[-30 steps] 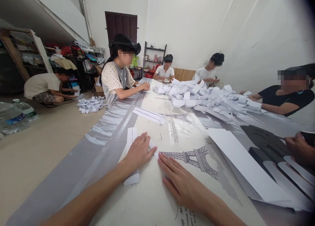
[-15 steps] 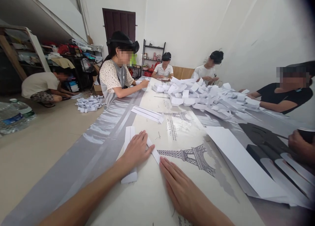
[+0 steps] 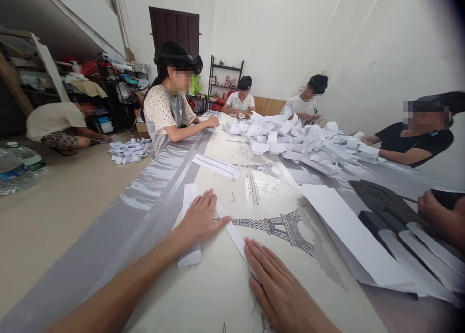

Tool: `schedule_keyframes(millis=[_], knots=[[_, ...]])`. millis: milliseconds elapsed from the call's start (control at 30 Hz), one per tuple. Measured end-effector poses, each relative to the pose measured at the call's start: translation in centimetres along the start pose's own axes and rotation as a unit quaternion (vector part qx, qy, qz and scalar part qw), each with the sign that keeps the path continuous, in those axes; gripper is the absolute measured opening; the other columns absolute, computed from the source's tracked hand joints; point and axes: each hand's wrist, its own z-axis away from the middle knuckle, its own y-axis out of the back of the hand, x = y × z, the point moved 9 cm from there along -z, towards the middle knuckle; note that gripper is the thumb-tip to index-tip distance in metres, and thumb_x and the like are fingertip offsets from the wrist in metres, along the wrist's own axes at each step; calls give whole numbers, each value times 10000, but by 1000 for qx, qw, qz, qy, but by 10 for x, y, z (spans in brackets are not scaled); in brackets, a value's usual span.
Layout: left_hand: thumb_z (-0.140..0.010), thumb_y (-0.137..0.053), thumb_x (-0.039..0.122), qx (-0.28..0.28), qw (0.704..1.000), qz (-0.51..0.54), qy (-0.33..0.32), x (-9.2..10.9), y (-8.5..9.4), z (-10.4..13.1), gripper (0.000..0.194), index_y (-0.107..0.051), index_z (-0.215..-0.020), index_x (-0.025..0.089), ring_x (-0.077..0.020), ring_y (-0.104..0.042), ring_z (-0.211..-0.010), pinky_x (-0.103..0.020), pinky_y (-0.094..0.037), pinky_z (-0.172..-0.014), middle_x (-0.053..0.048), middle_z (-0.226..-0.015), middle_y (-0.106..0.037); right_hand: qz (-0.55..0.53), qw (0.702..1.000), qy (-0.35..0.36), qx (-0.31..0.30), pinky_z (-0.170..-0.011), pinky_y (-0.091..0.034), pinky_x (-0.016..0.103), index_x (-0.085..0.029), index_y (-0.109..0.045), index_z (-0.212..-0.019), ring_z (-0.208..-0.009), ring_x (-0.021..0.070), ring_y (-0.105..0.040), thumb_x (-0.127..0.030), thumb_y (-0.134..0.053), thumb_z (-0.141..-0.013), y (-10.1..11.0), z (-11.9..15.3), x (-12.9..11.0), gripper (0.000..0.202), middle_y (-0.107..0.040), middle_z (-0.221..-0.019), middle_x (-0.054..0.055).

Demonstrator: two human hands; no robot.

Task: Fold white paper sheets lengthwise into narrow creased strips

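Note:
A narrow folded strip of white paper (image 3: 237, 240) lies slantwise on the printed tablecloth (image 3: 203, 299). My left hand (image 3: 201, 214) rests flat on its upper end, thumb out and fingers stretched. Along the lower part of the strip lies my right hand (image 3: 271, 275), its fingers straight and pressing down; the strip's lower end is hidden beneath it. Under my left wrist is another folded paper strip (image 3: 189, 253), partly covered. Farther up, a folded paper piece with dark lines (image 3: 216, 166) lies by itself.
Flat white paper sheets (image 3: 348, 231) are stacked at the right, near another person's hand (image 3: 441, 214). A large heap of folded papers (image 3: 298, 137) covers the table's far side, with several people around it. More folded papers (image 3: 130, 150) lie on the floor near a crouching person.
My right hand has slid down along the strip, toward the lower right, so more of the strip shows between my hands. My left hand stays nearly in place.

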Motion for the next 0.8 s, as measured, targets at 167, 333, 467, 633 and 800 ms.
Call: schedule_keyframes(millis=[167, 333, 467, 633, 800], knots=[[-913, -423, 715, 0, 1000, 0, 3, 2, -1, -1, 873, -382, -1464, 39, -353, -252, -1504, -501, -252, -1199, -259, -1599, -280, -4, 1000, -12, 14, -1071, -529, 465, -143, 54, -1613, -1406, 312, -443, -192, -446, -987, 1, 9, -1, 804, -344, -1575, 154], [-912, -418, 717, 25, 1000, 7, 2, 0, -4, -3, 843, -390, -1454, 71, -368, -268, -1496, -524, -259, -1188, -258, -1586, -314, -14, 999, -32, 22, -1063, -537, 470, -156, 52, -1617, -1390, 327, -462, -236, -467, -989, 1, 21, -1, 818, -339, -1581, 147], [-906, -410, 742, 33, 999, 10, -4, -1, -5, -2, 863, -382, -1457, 78, -368, -267, -1496, -519, -257, -1190, -252, -1586, -322, -7, 999, -38, 20, -1032, -562, 475, -165, 35, -1621, -1380, 329, -479, -260, -479, -984, -1, 33, -2, 824, -364, -1571, 146], [-905, -393, 761, 29, 1000, 5, -9, -2, -6, -2, 884, -389, -1459, 73, -362, -271, -1496, -506, -249, -1194, -255, -1590, -311, 4, 1000, -9, 16, -989, -592, 471, -123, -151, -1610, -1360, 328, -514, -272, -545, -958, 12, 37, -4, 777, -491, -1501, 169], [-898, -385, 777, 33, 999, 14, -11, -4, -7, -3, 909, -360, -1487, 86, -366, -274, -1494, -518, -254, -1185, -248, -1593, -309, -84, 996, -32, -22, -953, -584, 439, -188, -707, -1044, -1222, 281, -609, -189, -431, -1015, 25, -14, 11, 278, -677, -1253, 113]])
